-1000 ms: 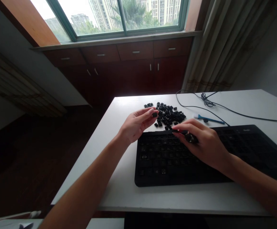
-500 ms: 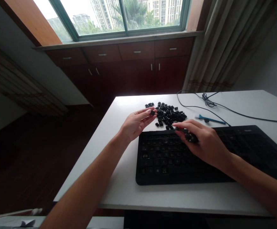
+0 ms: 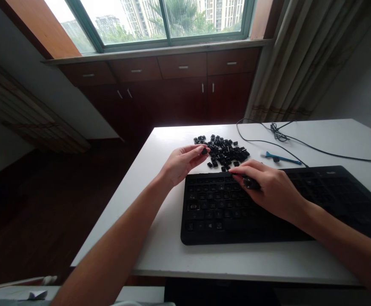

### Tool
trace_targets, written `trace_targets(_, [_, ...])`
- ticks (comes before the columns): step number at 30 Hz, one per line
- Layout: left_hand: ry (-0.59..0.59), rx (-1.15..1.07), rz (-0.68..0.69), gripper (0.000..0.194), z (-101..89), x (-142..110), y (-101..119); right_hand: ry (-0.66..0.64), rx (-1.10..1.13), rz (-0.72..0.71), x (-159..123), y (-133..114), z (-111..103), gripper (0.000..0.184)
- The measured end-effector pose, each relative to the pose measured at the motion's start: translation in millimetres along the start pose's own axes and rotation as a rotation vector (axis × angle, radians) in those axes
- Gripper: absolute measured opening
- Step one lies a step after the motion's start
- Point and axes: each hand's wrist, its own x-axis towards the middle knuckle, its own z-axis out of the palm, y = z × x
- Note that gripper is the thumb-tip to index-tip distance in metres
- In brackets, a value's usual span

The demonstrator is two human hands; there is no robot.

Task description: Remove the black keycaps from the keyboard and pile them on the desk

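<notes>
My left hand (image 3: 179, 162) pinches a black keycap (image 3: 204, 151) between thumb and fingertips, just left of a pile of loose black keycaps (image 3: 225, 153). My right hand (image 3: 270, 185) is closed on a slim black-handled tool (image 3: 252, 183). Its exact kind is not clear, and the fingers hide much of it. That hand hovers over the top edge of a black keyboard (image 3: 204, 237), its fingertips close to the near side of the pile. Many key positions on the keyboard look bare of caps, though the dark surface is hard to read.
A blue plastic tool (image 3: 283, 158) lies behind the keyboard beside a small dark piece (image 3: 276, 160). The black cable (image 3: 332, 153) runs across the back right of the white table (image 3: 160, 157). Wooden cabinets (image 3: 185, 97) stand under the window beyond.
My right hand, with the black tool, has shifted slightly left. The keycap in my left hand has turned a little. The view has moved slightly.
</notes>
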Motion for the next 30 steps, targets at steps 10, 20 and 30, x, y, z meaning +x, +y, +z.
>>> trace_targets(10, [-0.016,0.314,0.088,0.031,-5.7,0,-3,-0.073,-0.056,0.035,-1,0,0,0.026])
trace_targets(20, [0.054,0.941,0.354,0.018,-16.3,5,-13,-0.128,-0.103,0.054,-1,1,-1,0.025])
trace_targets(30, [0.049,1.159,0.427,0.019,-13.2,2,-11,-0.150,-0.122,0.103,1,-1,-2,0.027])
